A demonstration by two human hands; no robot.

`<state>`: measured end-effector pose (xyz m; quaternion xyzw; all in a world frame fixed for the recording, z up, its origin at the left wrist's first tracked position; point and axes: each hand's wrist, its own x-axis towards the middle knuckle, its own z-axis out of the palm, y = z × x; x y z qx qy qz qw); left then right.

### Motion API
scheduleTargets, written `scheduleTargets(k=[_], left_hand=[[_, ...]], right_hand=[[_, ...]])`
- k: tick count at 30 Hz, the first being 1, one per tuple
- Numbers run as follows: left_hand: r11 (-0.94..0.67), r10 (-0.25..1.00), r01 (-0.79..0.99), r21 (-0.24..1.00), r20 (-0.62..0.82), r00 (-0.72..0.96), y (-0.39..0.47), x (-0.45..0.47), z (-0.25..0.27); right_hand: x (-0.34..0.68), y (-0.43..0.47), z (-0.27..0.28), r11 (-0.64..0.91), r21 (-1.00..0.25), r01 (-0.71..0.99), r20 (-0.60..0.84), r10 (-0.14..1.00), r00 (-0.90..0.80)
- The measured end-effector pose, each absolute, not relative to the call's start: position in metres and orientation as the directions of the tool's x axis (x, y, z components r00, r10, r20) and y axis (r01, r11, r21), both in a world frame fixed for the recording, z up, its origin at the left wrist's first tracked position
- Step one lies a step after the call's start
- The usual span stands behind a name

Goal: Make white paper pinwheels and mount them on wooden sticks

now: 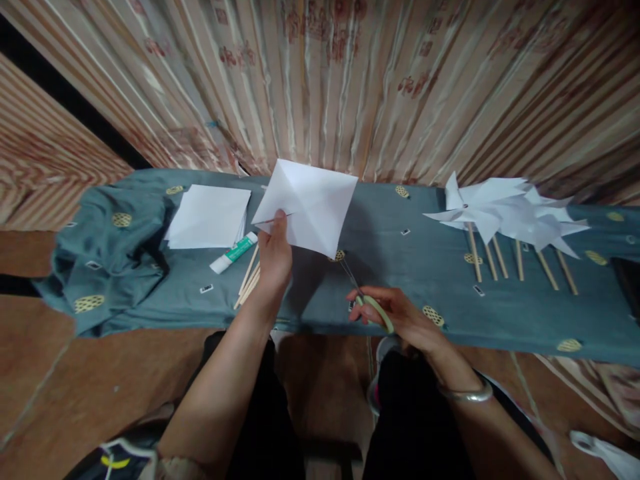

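A square white sheet of paper (pixel 320 200) with diagonal creases is lifted above the cloth. My left hand (pixel 275 257) pinches it near its left corner, thumb on top, beside a slit that runs in from that corner. In my right hand (pixel 385 310) is a pair of scissors (pixel 373 307) with pale green handles. Their blades point up and left, just below the paper's lower corner; whether they touch it I cannot tell. Left of my left hand lie a glue stick (pixel 234 253), several wooden sticks (pixel 249 283) and a stack of white paper (pixel 210 217).
Several white paper pinwheels (pixel 505 207) on wooden sticks lie together at the right. A teal cloth with pineapple prints (pixel 410 253) covers the narrow table and bunches up at its left end. Behind it hangs a striped curtain (pixel 320 87). A dark object (pixel 627 283) sits at the right edge.
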<state>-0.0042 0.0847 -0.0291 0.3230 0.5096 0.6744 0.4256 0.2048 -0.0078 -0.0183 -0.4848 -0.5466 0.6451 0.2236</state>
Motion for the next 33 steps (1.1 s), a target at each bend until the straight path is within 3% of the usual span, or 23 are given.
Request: scheduleTargets(k=[8,33], left_hand=[[-0.187,0.921,-0.261,0.947,0.077,-0.382,0.082,0.003,-0.032],[-0.112,0.911,-0.308,0.945,-0.026,-0.413,0.071,0.013,-0.026]], right_hand=[[0.197,-0.004,-0.017,-0.291,-0.932,0.214,-0.359,0.816,-0.452],[0.194,0.000,-0.019,-0.277,-0.950,0.146,-0.313,0.841,-0.442]])
